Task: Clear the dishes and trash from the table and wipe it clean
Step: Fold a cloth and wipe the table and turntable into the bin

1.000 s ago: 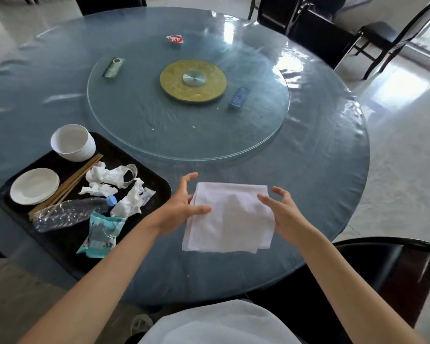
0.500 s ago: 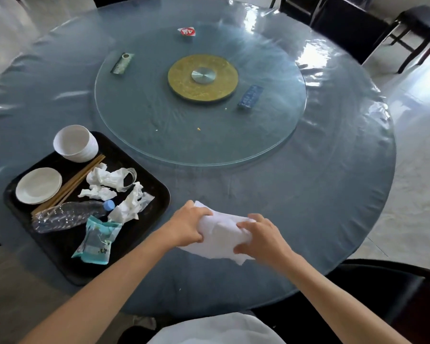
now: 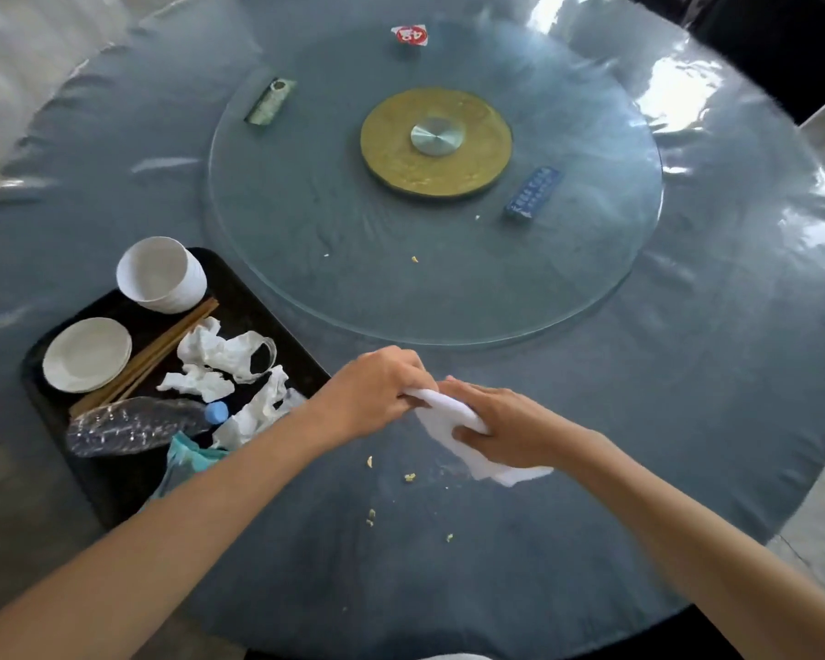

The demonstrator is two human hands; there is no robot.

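Both hands clutch the bunched white cloth over the near part of the table: the left hand pinches its upper end, the right hand curls around its middle. Yellow crumbs lie just below the grip; the black tray of dishes and trash sits left of it.

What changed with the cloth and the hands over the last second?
The white cloth, earlier spread flat between open hands, is now bunched: the left hand and right hand both grip it. Crumbs show where it lay. The tray and its contents look unchanged.
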